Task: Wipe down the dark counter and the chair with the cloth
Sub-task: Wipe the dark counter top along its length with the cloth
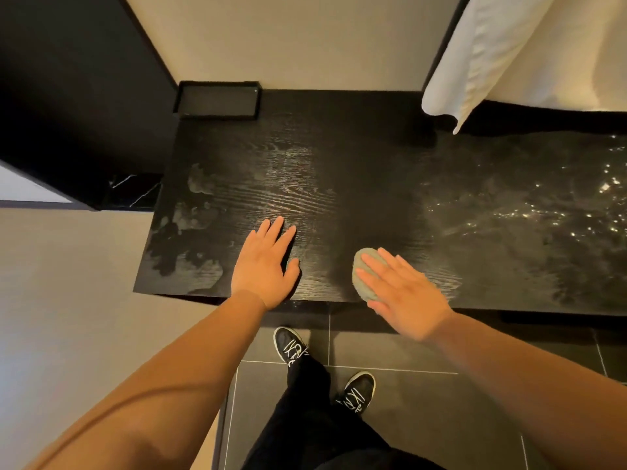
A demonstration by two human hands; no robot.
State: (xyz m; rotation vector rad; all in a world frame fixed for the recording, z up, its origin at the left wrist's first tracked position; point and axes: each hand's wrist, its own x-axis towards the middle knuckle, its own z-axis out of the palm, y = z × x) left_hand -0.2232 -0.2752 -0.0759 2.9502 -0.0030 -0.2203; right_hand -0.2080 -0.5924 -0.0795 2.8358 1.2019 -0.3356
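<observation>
The dark wood-grain counter (pixel 356 184) stretches across the middle of the view, with damp smears on its left part and wet glints at the right. A small grey-green cloth (pixel 361 278) lies bunched near the counter's front edge. My right hand (pixel 403 293) presses flat on the cloth with straight fingers. My left hand (pixel 263 262) rests flat on the bare counter to the left of the cloth, fingers spread. No chair is in view.
A black rectangular tray (pixel 217 100) sits at the counter's back left corner against the wall. A white curtain (pixel 481 52) hangs over the back right. A dark cabinet (pixel 74 96) stands to the left. My shoes (pixel 291 344) stand on grey floor tiles below.
</observation>
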